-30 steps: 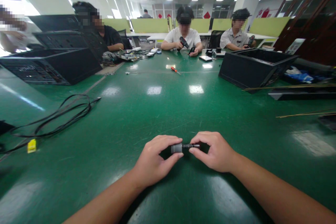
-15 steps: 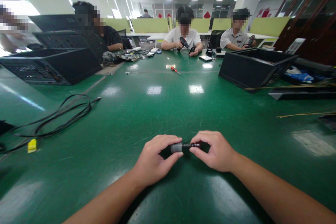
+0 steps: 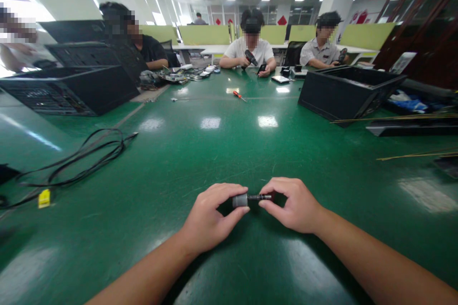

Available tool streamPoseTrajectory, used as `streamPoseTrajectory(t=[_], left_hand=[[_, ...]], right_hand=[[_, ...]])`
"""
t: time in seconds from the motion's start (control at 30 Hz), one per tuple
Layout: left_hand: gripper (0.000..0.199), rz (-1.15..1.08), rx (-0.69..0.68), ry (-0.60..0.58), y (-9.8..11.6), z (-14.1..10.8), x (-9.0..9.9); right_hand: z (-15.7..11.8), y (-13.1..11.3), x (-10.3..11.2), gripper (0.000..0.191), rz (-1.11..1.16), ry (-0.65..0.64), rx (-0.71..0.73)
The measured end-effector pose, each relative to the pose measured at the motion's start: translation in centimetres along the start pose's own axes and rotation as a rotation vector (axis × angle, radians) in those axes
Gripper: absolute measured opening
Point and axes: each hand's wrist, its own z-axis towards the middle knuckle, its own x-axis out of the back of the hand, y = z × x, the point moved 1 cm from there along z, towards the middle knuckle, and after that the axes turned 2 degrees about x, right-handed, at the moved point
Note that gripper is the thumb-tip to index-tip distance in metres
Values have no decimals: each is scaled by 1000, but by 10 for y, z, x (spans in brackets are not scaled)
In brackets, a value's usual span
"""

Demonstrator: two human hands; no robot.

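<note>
While the left hand [image 3: 211,218] keeps thumb and fingers clamped on the wide grey end of a small cylindrical part [image 3: 240,200], the right hand [image 3: 298,207] faces it with thumb and fingertip pinched about the part's thin dark shaft [image 3: 255,198], its tip showing in the ring they form. The part lies level between the two hands, low over the green table [image 3: 200,152]; whether it touches the surface cannot be told. Off to the left, a looped black cable [image 3: 123,143] rests on the table, a yellow tag [image 3: 44,198] at its near end. Farther away, a red screwdriver [image 3: 237,95] lies between a black case on the left [image 3: 107,86] and a black case on the right [image 3: 322,96]. Beyond it, a person in a white shirt [image 3: 264,51] holds a dark drill-like tool [image 3: 251,57]
</note>
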Motion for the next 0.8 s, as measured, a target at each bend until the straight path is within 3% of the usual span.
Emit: streamPoseTrajectory(t=[0.8], left_hand=[[29,10,-4,0,-3,-1,1]], right_hand=[[1,0,1,4,13,-3,-30]])
